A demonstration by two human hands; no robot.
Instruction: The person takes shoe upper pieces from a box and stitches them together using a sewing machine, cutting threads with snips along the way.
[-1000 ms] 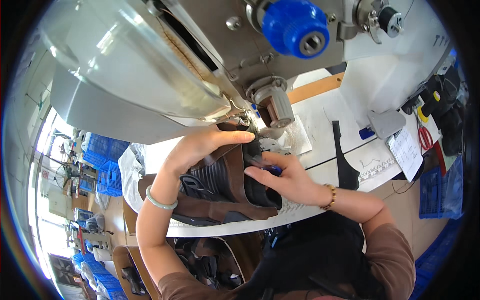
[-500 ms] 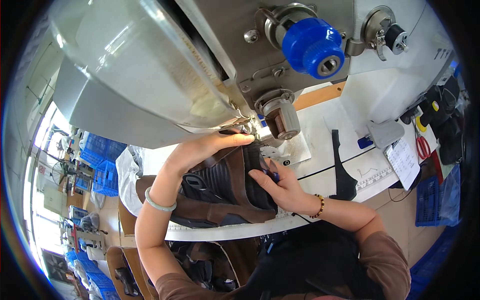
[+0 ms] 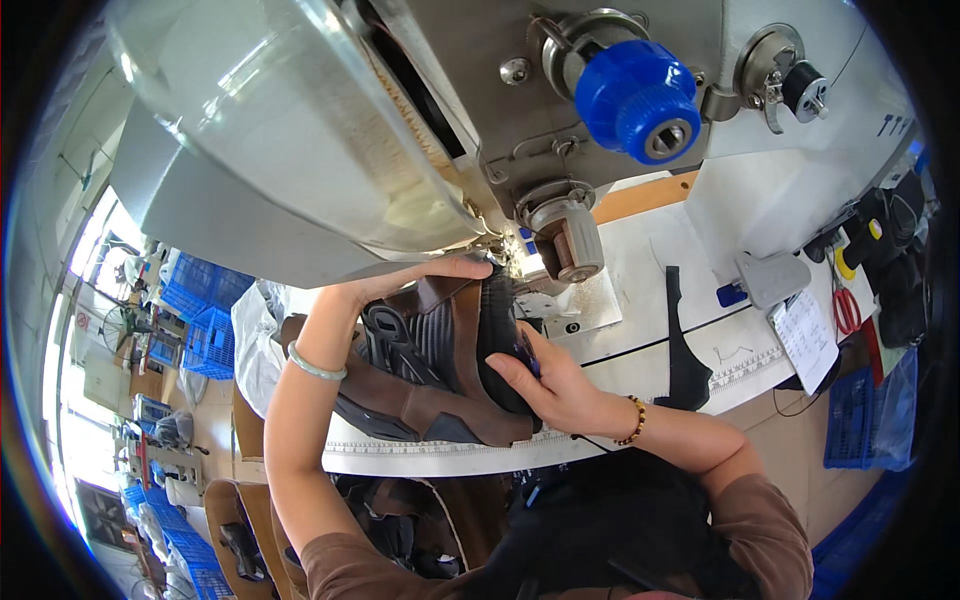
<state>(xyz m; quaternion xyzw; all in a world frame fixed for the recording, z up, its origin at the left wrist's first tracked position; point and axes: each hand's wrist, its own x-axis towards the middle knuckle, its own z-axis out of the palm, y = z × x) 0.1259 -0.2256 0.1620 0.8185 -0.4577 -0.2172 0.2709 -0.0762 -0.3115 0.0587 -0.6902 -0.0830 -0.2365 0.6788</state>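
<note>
A brown and black shoe upper (image 3: 464, 345) lies on the white sewing machine bed, its padded black collar close under the needle area. My left hand (image 3: 425, 277) grips its far edge, a finger stretched along the collar beside the needle; the other fingers are partly hidden behind the upper. On the near right side, my right hand (image 3: 560, 382) is closed on the collar, thumb on top. A small dark blue tool (image 3: 528, 354), its kind unclear, shows between the right hand's fingers. Above hangs the sewing machine head (image 3: 500, 110) with a blue knob (image 3: 640, 100).
A black cut piece (image 3: 683, 350) lies on the table (image 3: 640, 345) to the right. Beyond it are a paper slip (image 3: 804, 340) and red-handled scissors (image 3: 846, 312). Brown boxes (image 3: 228, 510) hold shoe parts below left. Blue crates (image 3: 208, 342) stand at the left.
Both hands have shifted the shoe upper left and slightly away from me relative to the machine, turning it a little. Both keep hold of it. The whole view has also shifted slightly.
</note>
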